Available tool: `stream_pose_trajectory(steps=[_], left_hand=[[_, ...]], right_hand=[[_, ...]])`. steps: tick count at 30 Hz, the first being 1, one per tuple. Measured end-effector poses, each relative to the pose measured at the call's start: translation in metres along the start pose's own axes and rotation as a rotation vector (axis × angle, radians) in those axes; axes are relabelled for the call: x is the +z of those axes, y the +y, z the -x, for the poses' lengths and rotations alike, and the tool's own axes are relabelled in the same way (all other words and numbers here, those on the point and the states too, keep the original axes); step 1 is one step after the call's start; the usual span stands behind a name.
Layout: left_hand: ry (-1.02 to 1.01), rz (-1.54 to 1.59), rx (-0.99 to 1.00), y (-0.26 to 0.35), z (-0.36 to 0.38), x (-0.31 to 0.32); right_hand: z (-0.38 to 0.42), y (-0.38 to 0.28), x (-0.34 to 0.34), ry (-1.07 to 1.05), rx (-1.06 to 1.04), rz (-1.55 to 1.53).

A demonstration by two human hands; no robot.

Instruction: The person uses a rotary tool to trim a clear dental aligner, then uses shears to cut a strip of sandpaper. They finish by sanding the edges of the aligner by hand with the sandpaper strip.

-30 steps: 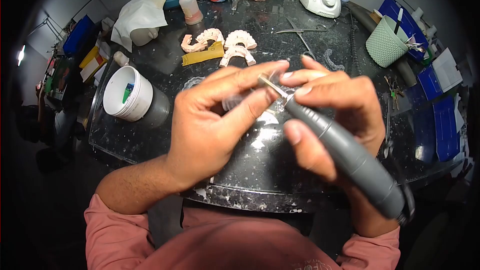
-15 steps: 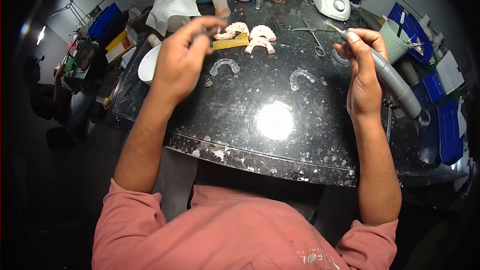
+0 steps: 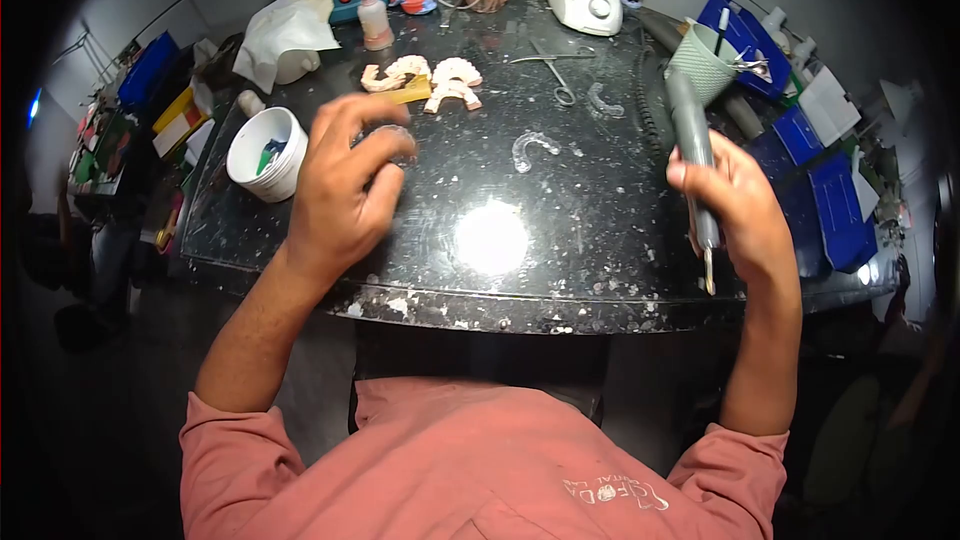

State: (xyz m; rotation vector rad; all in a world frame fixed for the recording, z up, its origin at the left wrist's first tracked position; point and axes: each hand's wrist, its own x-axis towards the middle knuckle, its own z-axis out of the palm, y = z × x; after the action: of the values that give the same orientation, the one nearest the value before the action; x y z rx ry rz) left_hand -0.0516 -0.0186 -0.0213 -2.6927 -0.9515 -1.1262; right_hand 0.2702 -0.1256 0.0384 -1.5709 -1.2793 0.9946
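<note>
My left hand (image 3: pixel 345 175) is over the left part of the black table (image 3: pixel 440 250), slightly blurred, its fingers curved and apart. A clear dental tray (image 3: pixel 398 135) lies by its fingertips, partly hidden. My right hand (image 3: pixel 740 200) grips a grey handpiece (image 3: pixel 688 125), whose thin bit points down toward the table's front edge. Another clear tray (image 3: pixel 530 148) rests near the middle, and a third (image 3: pixel 604 100) lies farther back on the right. Pale dental models (image 3: pixel 455 80) stand behind my left hand, beside a yellow piece (image 3: pixel 405 92).
A white tub (image 3: pixel 268 162) with green and blue bits stands left of my left hand. Scissor-like forceps (image 3: pixel 556 75) lie at the back, near a white machine (image 3: pixel 585 2). A green holder (image 3: pixel 703 65) with tools and blue bins (image 3: pixel 840 212) are on the right.
The view has shifted right. My left hand has come down and opened near the clear tray. My right hand has turned the handpiece, so its bit now points down toward me.
</note>
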Motion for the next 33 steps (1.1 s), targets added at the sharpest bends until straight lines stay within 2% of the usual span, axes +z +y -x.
stream_pose_trajectory(steps=[2,3,4,5,6,7,9,11,12,13,15,16,17,19,21,24,29,31,33], left_hand=[[0.036,0.435,0.044,0.020,-0.012,0.000],[-0.083,0.617,-0.051,0.039,-0.019,0.002],[-0.270,0.541,-0.058,0.057,-0.031,0.002],[-0.319,0.668,-0.046,0.070,-0.038,0.013],[-0.125,0.648,0.090,0.083,-0.043,0.035],[-0.073,0.601,0.135,0.098,-0.051,0.041],[-0.047,0.830,0.217,0.113,-0.054,0.072],[-0.304,1.189,-0.073,0.121,-0.051,0.083],[-0.348,1.334,-0.218,0.124,-0.045,0.088],[-0.268,1.458,-0.312,0.130,-0.041,0.095],[-0.614,1.858,-0.648,0.123,-0.029,0.095],[-0.597,1.910,-0.770,0.124,-0.032,0.088],[-0.594,1.906,-0.768,0.119,-0.034,0.086],[-0.616,1.972,-0.841,0.105,-0.037,0.084],[-0.583,1.946,-0.847,0.101,-0.039,0.085],[-0.646,1.978,-0.800,0.098,-0.038,0.087],[-0.683,1.920,-0.725,0.106,-0.038,0.081],[-0.697,1.916,-0.689,0.104,-0.038,0.081],[-0.716,1.951,-0.662,0.102,-0.036,0.084]], right_hand=[[0.020,0.001,-0.005,-0.016,0.041,0.010],[0.035,-0.014,-0.004,-0.029,0.092,0.063],[0.045,-0.019,-0.003,-0.014,0.096,0.063],[0.052,-0.024,-0.002,0.002,0.099,0.062],[0.058,-0.034,-0.001,-0.053,0.135,-0.032],[0.062,-0.043,0.001,-0.106,0.170,-0.127],[0.056,-0.042,-0.005,-0.347,0.275,-0.343],[0.040,-0.030,0.001,-0.419,0.320,-0.512],[0.033,-0.020,0.003,-0.406,0.246,-0.748],[0.027,-0.023,0.003,-0.337,0.210,-0.761],[0.007,-0.016,0.001,-0.297,-0.033,-0.532],[-0.004,-0.008,0.006,-0.210,-0.119,-0.428],[-0.014,-0.001,0.014,-0.128,-0.207,-0.326],[-0.025,0.005,0.025,-0.094,-0.269,-0.418],[-0.031,0.001,0.037,-0.014,-0.311,-0.325],[-0.047,0.001,0.034,-0.068,-0.362,-0.394],[-0.062,-0.014,0.025,-0.041,-0.431,-0.301],[-0.064,-0.015,0.021,-0.179,-0.463,-0.357],[-0.065,-0.013,0.021,-0.205,-0.484,-0.391]])
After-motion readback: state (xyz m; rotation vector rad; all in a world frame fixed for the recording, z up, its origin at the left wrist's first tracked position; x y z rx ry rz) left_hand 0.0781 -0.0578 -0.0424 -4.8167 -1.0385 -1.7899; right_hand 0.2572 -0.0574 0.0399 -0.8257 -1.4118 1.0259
